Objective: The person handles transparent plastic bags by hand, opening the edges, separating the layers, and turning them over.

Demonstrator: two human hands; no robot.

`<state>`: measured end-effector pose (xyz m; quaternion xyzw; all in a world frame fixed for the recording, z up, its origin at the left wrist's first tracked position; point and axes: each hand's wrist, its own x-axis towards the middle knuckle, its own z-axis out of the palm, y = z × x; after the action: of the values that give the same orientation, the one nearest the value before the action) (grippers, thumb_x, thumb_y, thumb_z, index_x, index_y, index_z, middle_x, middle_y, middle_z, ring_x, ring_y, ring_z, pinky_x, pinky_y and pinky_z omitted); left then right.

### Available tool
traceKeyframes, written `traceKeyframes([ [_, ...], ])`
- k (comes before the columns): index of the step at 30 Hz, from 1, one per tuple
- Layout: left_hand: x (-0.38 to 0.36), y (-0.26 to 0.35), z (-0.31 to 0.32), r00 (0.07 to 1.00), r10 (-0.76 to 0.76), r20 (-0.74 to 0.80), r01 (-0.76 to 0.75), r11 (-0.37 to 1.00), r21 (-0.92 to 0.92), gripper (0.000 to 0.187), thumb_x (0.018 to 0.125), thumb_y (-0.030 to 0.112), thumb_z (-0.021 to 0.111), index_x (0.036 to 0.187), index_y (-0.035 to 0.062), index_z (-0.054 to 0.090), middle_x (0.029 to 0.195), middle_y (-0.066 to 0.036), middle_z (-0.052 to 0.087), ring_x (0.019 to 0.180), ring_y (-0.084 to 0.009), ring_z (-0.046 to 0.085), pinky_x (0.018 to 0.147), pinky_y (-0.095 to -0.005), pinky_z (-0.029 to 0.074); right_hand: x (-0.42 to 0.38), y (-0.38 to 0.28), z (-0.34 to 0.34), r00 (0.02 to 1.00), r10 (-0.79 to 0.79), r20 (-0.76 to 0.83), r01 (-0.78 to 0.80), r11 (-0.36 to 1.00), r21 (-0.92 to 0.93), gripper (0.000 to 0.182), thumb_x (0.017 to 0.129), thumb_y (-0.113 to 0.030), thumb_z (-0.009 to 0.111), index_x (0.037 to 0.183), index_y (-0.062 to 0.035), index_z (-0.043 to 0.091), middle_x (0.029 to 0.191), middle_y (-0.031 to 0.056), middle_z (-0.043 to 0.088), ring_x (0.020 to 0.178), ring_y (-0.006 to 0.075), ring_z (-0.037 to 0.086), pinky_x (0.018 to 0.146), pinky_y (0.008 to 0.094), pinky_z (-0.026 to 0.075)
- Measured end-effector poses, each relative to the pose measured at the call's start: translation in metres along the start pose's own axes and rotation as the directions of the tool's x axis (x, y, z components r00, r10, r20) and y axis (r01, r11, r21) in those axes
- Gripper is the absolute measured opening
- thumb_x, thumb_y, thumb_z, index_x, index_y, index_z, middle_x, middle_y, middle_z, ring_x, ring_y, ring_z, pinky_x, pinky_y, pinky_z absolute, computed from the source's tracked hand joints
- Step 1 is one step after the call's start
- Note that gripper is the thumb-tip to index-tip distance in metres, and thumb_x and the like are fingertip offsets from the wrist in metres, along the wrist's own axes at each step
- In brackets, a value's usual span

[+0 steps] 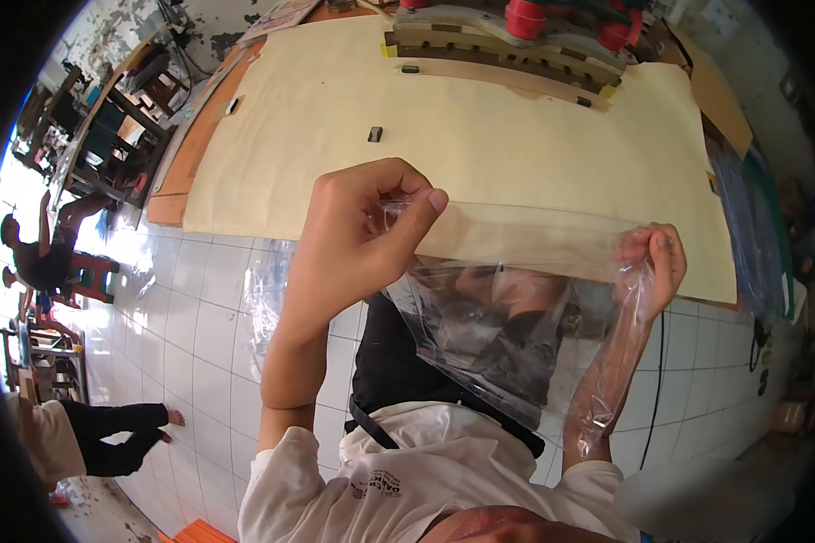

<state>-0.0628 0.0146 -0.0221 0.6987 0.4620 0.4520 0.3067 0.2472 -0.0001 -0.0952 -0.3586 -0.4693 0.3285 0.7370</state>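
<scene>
A clear plastic sheet [516, 317] hangs between my two hands, wrinkled and see-through, over my lap and the near edge of the table. My left hand [358, 235] pinches its upper left corner between thumb and curled fingers. At the opposite end, my right hand [654, 262] grips the upper right corner, fingers folded over and partly seen through the film. The top edge runs nearly straight from one hand to the other. Beyond it lies the cream-coloured covering [516, 149] of the table, bearing a small dark block [375, 134].
A heavy machine with red parts [525, 18] stands at the table's far side. More clear plastic [270, 299] hangs at the left, and bluish sheets [752, 226] lie at the right. People sit and stand at far left, near a stool [95, 276].
</scene>
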Motion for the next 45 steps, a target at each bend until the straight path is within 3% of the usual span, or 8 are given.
traceKeyframes([
  [5,0.000,-0.003,0.003,0.999,-0.044,0.004,0.044,0.999,0.028,0.023,0.086,0.013,0.062,0.070,-0.0020,0.059,0.060,0.001,0.056,0.060,-0.0042,0.048,0.053,-0.0220,0.036,0.000,-0.001,0.002,1.000,0.000,-0.011,-0.001,1.000,-0.016,0.023,0.093,-0.014,0.049,0.078,0.0033,0.053,0.061,0.0103,0.054,0.051,0.0146,0.048,0.054,0.0286,0.044],
  [13,0.005,0.008,0.004,0.944,0.330,-0.022,-0.286,0.850,0.442,0.019,0.081,0.012,0.067,0.072,-0.0032,0.060,0.065,-0.013,0.060,0.057,-0.0216,0.055,0.056,-0.0280,0.043,-0.001,-0.002,0.003,1.000,-0.010,0.019,0.011,0.999,-0.043,0.023,0.092,-0.014,0.049,0.077,0.0031,0.053,0.061,0.0097,0.053,0.052,0.0143,0.048,0.055,0.0286,0.044],
  [16,0.007,0.010,0.008,0.964,0.261,0.046,-0.262,0.915,0.306,0.018,0.081,0.011,0.068,0.073,-0.0029,0.060,0.067,-0.013,0.060,0.060,-0.0222,0.057,0.060,-0.0288,0.044,0.000,-0.001,0.002,1.000,-0.015,0.017,0.016,0.999,-0.044,0.023,0.092,-0.014,0.049,0.077,0.0031,0.054,0.061,0.0095,0.053,0.053,0.0142,0.049,0.055,0.0287,0.044],
  [26,0.010,-0.004,0.022,0.944,0.321,-0.074,-0.274,0.890,0.364,0.021,0.086,0.017,0.062,0.071,0.0037,0.059,0.057,-0.008,0.053,0.049,-0.0262,0.047,0.054,-0.0349,0.035,0.000,0.000,-0.001,1.000,-0.003,0.031,0.004,0.999,-0.037,0.022,0.093,-0.012,0.049,0.078,0.0034,0.054,0.063,0.0092,0.054,0.054,0.0140,0.051,0.055,0.0279,0.045],
  [32,0.010,-0.009,0.024,0.974,0.216,-0.067,-0.187,0.936,0.299,0.026,0.091,0.019,0.057,0.071,0.0029,0.059,0.057,-0.010,0.055,0.048,-0.0271,0.047,0.053,-0.0350,0.036,-0.002,-0.001,-0.001,1.000,0.004,0.026,-0.002,0.999,-0.052,0.021,0.092,-0.011,0.049,0.079,0.0035,0.054,0.067,0.0094,0.055,0.055,0.0132,0.051,0.056,0.0295,0.048],
  [37,0.010,-0.006,0.024,0.988,0.046,-0.148,-0.046,0.999,0.009,0.025,0.092,0.015,0.058,0.074,-0.0018,0.059,0.061,-0.010,0.059,0.055,-0.0177,0.055,0.055,-0.0300,0.044,-0.001,-0.002,0.000,0.999,-0.006,0.043,0.007,0.999,-0.045,0.021,0.093,-0.011,0.048,0.078,0.0039,0.054,0.066,0.0091,0.054,0.055,0.0129,0.049,0.056,0.0295,0.048],
  [44,0.009,-0.012,0.017,0.973,0.221,-0.066,-0.214,0.972,0.097,0.024,0.093,0.013,0.057,0.076,-0.0033,0.059,0.064,-0.009,0.059,0.061,-0.0123,0.056,0.059,-0.0258,0.044,-0.001,-0.004,-0.001,0.999,-0.006,0.050,0.011,0.994,-0.107,0.022,0.093,-0.011,0.048,0.079,0.0042,0.055,0.063,0.0083,0.054,0.055,0.0128,0.050,0.055,0.0291,0.048],
  [45,0.008,-0.016,0.016,0.966,0.199,-0.165,-0.198,0.980,0.024,0.027,0.094,0.016,0.055,0.075,-0.0030,0.058,0.064,-0.007,0.059,0.060,-0.0110,0.053,0.058,-0.0250,0.043,-0.001,-0.003,0.000,0.999,-0.005,0.053,0.011,0.994,-0.107,0.022,0.093,-0.011,0.048,0.079,0.0042,0.055,0.063,0.0083,0.054,0.055,0.0128,0.050,0.055,0.0291,0.048],
])
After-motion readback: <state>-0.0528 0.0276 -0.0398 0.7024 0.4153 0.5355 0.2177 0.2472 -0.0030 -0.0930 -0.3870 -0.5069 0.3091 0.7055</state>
